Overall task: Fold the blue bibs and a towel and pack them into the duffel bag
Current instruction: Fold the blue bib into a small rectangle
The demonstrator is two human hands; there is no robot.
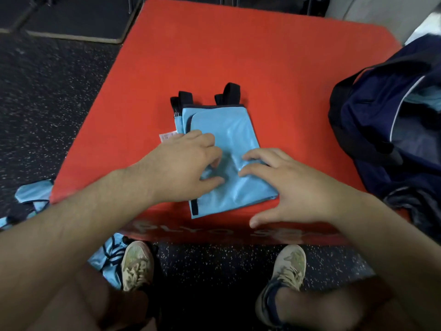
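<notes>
A folded light-blue bib (222, 149) with black straps lay on the red plyo box (238, 56), close to its near edge. The left hand (183, 161) rested on the bib's left side, its fingers curled and pinching the fabric. The right hand (286, 187) lay over the bib's right corner with fingers spread and fairly straight, pressing it. A navy duffel bag (386, 120) sat open at the box's right side, with light-blue fabric showing inside. More blue bibs (33, 197) lay on the speckled floor (47, 91) at left, near 2 pale sneakers (137, 263).
</notes>
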